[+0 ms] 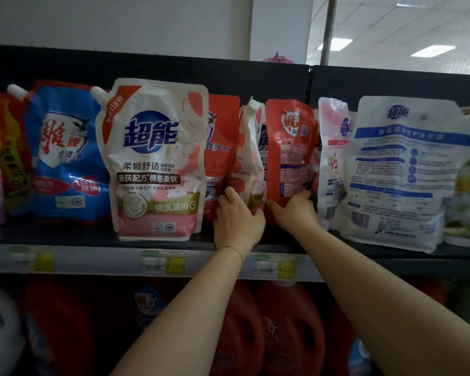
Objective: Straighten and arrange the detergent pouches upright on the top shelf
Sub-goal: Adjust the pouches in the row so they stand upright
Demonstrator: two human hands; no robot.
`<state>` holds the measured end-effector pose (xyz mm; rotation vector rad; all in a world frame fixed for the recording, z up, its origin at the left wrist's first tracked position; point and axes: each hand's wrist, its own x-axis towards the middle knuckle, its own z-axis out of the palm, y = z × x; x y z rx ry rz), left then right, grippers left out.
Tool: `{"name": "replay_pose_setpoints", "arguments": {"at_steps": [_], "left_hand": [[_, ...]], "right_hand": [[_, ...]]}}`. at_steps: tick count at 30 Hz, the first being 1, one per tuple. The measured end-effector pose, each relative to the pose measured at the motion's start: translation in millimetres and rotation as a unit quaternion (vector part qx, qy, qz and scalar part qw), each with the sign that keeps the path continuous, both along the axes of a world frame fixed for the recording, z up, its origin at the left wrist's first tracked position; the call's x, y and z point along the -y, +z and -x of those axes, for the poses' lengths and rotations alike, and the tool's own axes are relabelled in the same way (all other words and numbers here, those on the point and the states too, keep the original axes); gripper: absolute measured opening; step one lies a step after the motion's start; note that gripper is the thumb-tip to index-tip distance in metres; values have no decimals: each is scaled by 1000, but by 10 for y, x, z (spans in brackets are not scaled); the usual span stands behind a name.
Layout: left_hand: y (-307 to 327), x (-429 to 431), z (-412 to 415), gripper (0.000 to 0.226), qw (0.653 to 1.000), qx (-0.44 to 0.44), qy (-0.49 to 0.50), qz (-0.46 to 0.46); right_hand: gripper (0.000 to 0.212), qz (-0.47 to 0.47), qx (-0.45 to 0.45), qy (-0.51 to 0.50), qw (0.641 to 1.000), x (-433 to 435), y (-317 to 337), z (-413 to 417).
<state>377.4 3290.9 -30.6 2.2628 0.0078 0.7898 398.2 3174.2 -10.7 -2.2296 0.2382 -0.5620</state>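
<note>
- The white-and-pink spouted pouch [248,169] rises directly above the left hand [238,221]; its long axis is near vertical, but it is turned edge-on and crumpled, with the spout uppermost
- The left hand's fingers curl round that pouch's lower edge, thumb up its left side
- The right hand [296,213] is nearer the red pouch [289,153], touching it just to the right, and pinches its bottom corner
- Both pouches stand mid-row on the top shelf [98,259], the red one back-side out and tilted slightly

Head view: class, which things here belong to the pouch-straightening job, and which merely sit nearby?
Job: left hand, right hand, crumpled white-and-pink spouted pouch, red plastic pouch, black top shelf.
Nearby: red plastic jugs below, yellow price tags.
</note>
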Motion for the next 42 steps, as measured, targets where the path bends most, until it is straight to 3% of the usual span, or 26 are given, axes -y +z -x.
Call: {"name": "replay_pose_setpoints", "arguments": {"at_steps": [3,6,8,9,13,18,23,27,32,35,39,42], "left_hand": [[2,13,10,50,1000,14,5,-15],[-3,16,15,47,999,34,4,-25],[-2,18,19,46,999,39,0,-29],[-2,19,19,46,999,39,-2,-30],[13,20,6,50,1000,18,-8,-24],[12,21,1,50,999,23,-12,-22],[13,38,33,45,999,32,-16,-33],[11,41,62,42,999,41,-13,-30],[22,30,86,45,997,55,-37,-32],[1,-1,77,43,994,87,-59,-7],[-72,-73,67,41,979,153,-131,26],[-64,-98,47,32,977,155,-137,51]], "right_hand": [[92,23,-27,0,999,-15,77,-68],[65,67,6,0,998,-62,115,35],[46,182,-19,-7,983,-31,135,107],[37,151,-22,-9,988,-5,180,118],[25,175,1,16,984,125,206,155],[15,167,91,68,979,236,103,261],[38,190,172,42,966,262,133,367],[59,217,162,-19,962,99,233,293],[40,203,196,-53,958,13,196,238],[40,161,228,-52,959,31,273,335],[41,180,316,-23,931,9,394,546],[42,165,389,-8,906,47,424,699]]}}
